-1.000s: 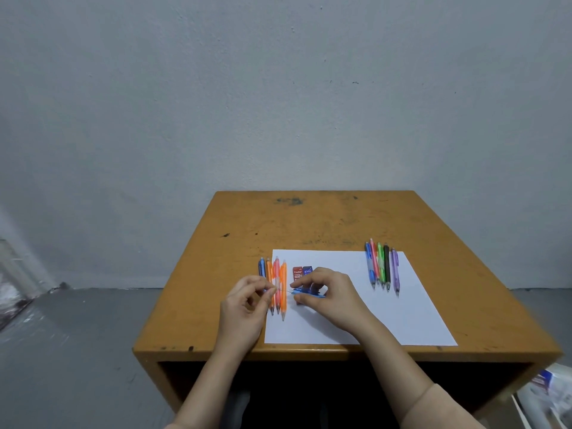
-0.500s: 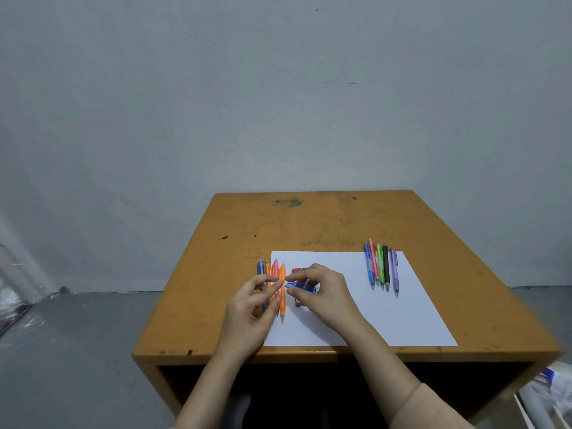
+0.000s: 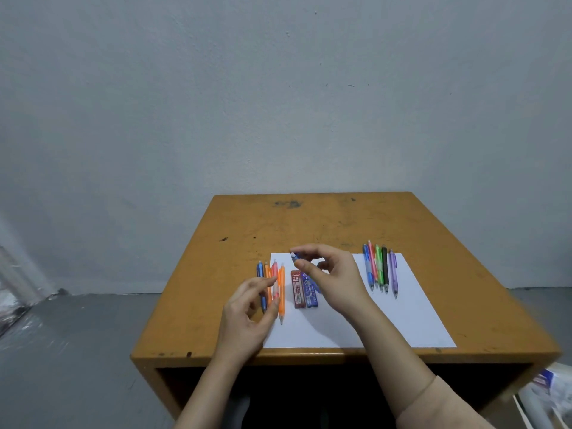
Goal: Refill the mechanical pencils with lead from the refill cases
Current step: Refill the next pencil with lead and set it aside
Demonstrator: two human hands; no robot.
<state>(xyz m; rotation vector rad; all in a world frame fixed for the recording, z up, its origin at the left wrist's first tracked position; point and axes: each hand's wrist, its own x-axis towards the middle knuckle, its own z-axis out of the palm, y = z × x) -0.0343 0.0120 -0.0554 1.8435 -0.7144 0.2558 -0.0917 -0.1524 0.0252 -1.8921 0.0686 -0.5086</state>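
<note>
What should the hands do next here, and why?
Probably the left hand reaches for the red refill case on the paper. The right hand holds a blue pencil raised, one end up, while that case and the blue refill case lie untouched. The left hand hovers close; whether its fingers pinch something tiny is unclear.

Blue pencil (image 3: 294, 257) mostly hidden in right hand (image 3: 335, 281), white bag (image 3: 554, 393) blurred, cut off

Just below my right fingers (image 3: 309, 268), the red refill case (image 3: 297, 291) reads "2B"; the blue refill case (image 3: 311, 295) beside it carries "PENCIL LEAD" lengthwise.
</note>
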